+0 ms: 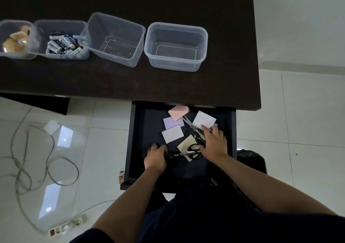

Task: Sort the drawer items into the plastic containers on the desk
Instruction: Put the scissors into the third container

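Head view: scissors [188,152] under both hands.

1. Four tubs are seen on the desk [186,86]: [16,54], [61,55], [112,56], [175,66].
2. Two scissors are counted in the drawer [134,140]: [193,126], [183,153].
3. Five paper pads are counted: pink [177,113], lilac [170,123], two dotted [172,136], [204,120], and yellow [185,142].
4. Batteries [63,43] are too many and too jumbled to be counted.
5. Two hands are seen: [155,157], [214,142].
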